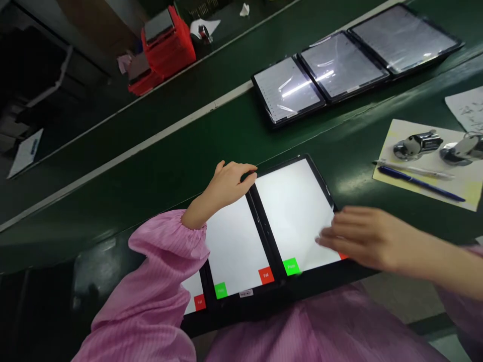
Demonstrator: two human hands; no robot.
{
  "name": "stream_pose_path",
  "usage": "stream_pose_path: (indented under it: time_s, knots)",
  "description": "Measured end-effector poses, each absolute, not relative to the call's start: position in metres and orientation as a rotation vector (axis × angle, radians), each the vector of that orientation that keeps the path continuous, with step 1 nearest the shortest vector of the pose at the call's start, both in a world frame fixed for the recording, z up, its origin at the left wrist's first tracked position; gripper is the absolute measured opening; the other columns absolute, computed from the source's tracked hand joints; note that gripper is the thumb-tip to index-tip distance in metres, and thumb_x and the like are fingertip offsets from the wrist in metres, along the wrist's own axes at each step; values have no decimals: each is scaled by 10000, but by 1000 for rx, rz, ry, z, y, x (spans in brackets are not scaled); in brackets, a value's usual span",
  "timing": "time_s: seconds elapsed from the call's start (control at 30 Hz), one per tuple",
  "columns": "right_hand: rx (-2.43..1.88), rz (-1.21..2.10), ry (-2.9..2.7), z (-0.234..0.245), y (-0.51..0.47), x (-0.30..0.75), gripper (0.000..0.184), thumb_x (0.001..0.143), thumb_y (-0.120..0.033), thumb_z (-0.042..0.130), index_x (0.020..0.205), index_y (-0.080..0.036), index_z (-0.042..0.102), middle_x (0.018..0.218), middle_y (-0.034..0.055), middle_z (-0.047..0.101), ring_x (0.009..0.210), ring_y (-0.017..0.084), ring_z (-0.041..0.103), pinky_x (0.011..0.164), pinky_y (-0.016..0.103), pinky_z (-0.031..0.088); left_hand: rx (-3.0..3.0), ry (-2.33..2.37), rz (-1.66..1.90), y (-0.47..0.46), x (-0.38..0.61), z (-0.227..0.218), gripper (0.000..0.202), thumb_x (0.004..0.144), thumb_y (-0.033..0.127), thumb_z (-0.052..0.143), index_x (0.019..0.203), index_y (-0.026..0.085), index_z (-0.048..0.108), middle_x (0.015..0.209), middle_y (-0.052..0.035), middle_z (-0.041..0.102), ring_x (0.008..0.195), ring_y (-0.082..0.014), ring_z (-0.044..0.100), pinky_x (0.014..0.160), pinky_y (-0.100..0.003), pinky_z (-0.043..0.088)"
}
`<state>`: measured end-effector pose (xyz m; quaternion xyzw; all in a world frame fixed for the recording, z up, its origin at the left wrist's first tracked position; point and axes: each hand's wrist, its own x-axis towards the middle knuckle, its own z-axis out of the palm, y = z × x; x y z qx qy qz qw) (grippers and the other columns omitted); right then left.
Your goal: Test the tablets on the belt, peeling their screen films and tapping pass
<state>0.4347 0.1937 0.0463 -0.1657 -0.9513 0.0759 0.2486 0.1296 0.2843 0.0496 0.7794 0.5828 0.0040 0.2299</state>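
Note:
A tablet with a lit white screen lies in front of me, showing a green "Pass" box and a red box at its lower corners. My left hand is at its upper left corner, thumb and index finger closed about the edge. Over the right part of its screen is my right hand, blurred, fingers close together and bent; whether it touches the glass or holds anything is unclear. A second lit tablet adjoins on the left, partly under my left forearm. Beyond it, a third tablet is mostly hidden by my sleeve.
Three film-covered tablets lie in a row farther back on the green bench. At right, a paper pad carries a blue pen, a pale pen and two metal-and-white objects. Red boxes stand across at upper left.

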Motion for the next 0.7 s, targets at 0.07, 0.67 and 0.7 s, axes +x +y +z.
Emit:
stream_pose_path:
  time_s: [0.07,0.67,0.7]
  knots:
    - [-520,328,-2444,47,229,430,318,1132,-147,441,999,-161,729,908,8,749,717,114,647,613,279,478,2106,1610,-50,279,129,46,449,1014,359,376,1206,221,758,1120,-61,800,1144,-281,684,1298,-706,159]
    - [-1025,595,-1785,80,279,417,106,884,-124,753,794,-179,742,762,-17,709,680,117,626,615,305,454,2215,1751,299,247,87,26,344,989,461,553,1202,310,778,1248,-39,801,923,-252,770,1245,-710,304]
    - [-1029,596,-1798,80,278,417,125,883,-122,748,776,-183,730,752,-17,706,667,114,620,607,304,449,2241,1732,334,247,87,24,331,995,451,540,1184,320,779,1222,-27,807,986,-262,765,1250,-710,296]
